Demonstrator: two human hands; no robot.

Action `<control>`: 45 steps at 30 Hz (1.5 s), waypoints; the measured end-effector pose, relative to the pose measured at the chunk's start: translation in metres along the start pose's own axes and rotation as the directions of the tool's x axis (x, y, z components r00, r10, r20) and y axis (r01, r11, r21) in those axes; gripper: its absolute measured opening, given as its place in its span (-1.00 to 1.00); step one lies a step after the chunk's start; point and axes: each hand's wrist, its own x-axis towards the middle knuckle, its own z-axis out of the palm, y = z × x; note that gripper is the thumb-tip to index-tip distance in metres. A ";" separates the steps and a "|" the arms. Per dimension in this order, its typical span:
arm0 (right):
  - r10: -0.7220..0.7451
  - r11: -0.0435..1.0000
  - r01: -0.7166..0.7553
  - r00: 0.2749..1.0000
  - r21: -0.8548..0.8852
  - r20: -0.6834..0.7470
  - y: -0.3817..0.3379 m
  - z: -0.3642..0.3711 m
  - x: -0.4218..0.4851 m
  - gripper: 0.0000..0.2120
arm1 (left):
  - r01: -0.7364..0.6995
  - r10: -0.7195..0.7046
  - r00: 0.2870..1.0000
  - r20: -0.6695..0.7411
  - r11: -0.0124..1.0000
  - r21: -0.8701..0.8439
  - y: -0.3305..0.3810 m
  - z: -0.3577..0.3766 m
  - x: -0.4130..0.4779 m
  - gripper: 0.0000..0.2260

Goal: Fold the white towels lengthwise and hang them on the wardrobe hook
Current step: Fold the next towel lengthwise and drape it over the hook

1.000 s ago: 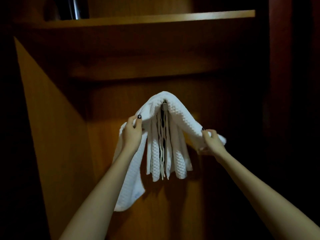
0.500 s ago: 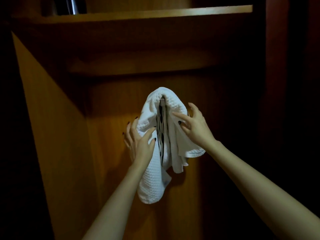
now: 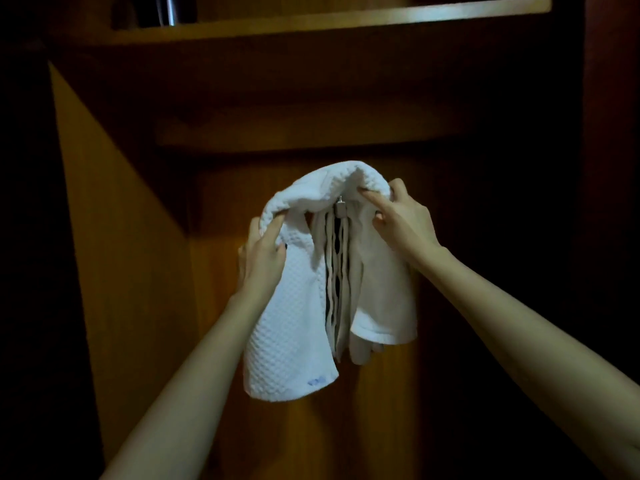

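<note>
Towel in hand: a white waffle towel [image 3: 294, 306] is draped over the wardrobe hook [image 3: 341, 202]. Its longer tail falls at 7 o'clock of the hook and its shorter tail at 5 o'clock.
Hung stock: folded towels [image 3: 341, 289] hang at 6 o'clock of the hook, between the two tails.
Left hand [image 3: 261, 254]: at 8 o'clock of the hook, fingers curled round the left fold, holding it.
Right hand [image 3: 401, 223]: at 3 o'clock, pinching the crest just beside the hook.
Step judged: seating and levelling the drape.
Method advised: keep the crest centred on the hook, feed cloth from the long tail towards 3 o'clock, and avoid dragging the folded towels off.
Edges: the side panel [image 3: 121, 237] at 9 o'clock is well apart. A crossboard [image 3: 294, 133] at 12 o'clock sits near the crest.
Open room: free towards 6 o'clock. Beyond 3 o'clock it is too dark to tell.
</note>
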 end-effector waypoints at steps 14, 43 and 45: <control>0.079 0.997 -0.078 0.991 -0.012 0.104 0.022 0.007 -0.069 -0.41 | -0.270 0.243 0.962 0.127 0.919 0.286 0.026 -0.009 0.021 -0.46; 0.189 0.948 -0.249 0.942 0.199 0.278 -0.049 0.057 -0.156 -0.40 | 0.092 -0.042 0.904 0.427 0.991 -0.099 0.023 0.053 -0.124 -0.49; 0.158 0.956 -0.211 0.956 0.203 0.248 -0.053 0.057 -0.165 -0.41 | 0.124 -0.047 0.918 0.394 0.978 -0.170 0.029 0.054 -0.133 -0.54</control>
